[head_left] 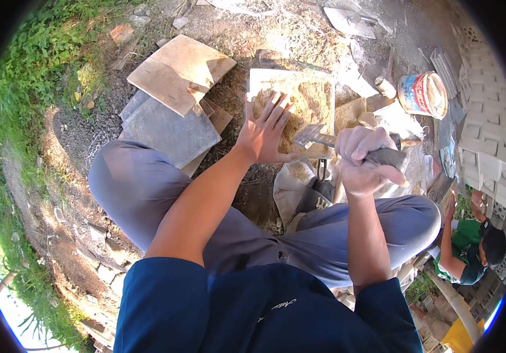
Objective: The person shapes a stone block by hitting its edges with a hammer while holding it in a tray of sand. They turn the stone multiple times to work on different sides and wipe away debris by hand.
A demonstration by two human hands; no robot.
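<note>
My left hand lies with fingers spread on the near left part of a square slab, which has a sandy, mottled top and pale edges. In my right hand, fingers wrap round the dark grip of a hammer. Its metal head hangs over the slab's near right corner; I cannot tell whether it touches. Just below that corner, between my legs, sit a pale cloth-like bag and a dark shoe.
Square tan tiles and grey tiles are stacked to the left. A paint bucket and a small can stand at right, near stacked pale blocks. Another person in green works at lower right. Grass borders the left.
</note>
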